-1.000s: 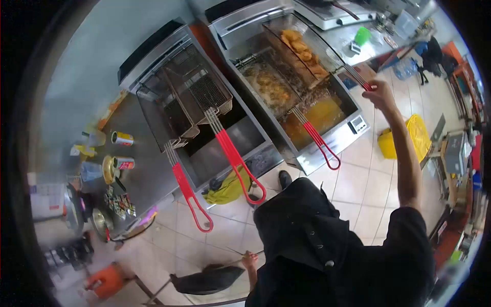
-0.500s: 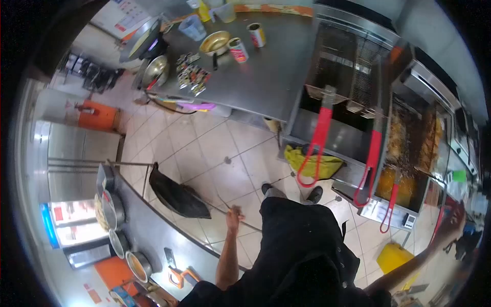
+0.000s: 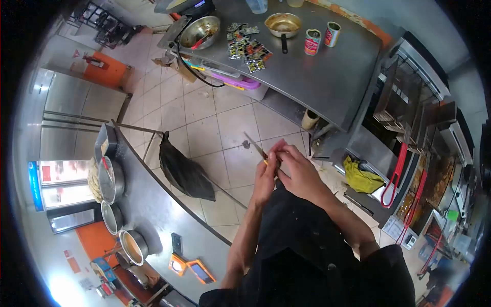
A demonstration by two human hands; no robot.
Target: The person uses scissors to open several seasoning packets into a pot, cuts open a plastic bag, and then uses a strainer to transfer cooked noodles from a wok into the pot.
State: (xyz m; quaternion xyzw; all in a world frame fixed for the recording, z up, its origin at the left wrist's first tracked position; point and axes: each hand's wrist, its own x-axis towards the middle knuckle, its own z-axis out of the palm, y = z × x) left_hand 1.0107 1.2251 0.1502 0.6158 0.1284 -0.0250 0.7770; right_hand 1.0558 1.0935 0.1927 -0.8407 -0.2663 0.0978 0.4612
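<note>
In front of my dark apron, both hands are together at the middle of the head view. My left hand is closed around a small knife, its thin blade pointing up and left over the floor. My right hand is brought against the left one, fingers curled with the tips meeting near the knife's handle. Whatever lies between the right fingers is hidden. Below the hands, the apron covers my front.
A steel table ahead bears a frying pan, two cans, sachets and a bowl. At left, a counter holds pots and phones. Fryers with a red-handled basket stand right. A black bag hangs beside the counter.
My right hand has come from the far right, beside the fryers, to meet my left hand. The left hand has risen with the knife. The view has turned right, away from the fryers.
</note>
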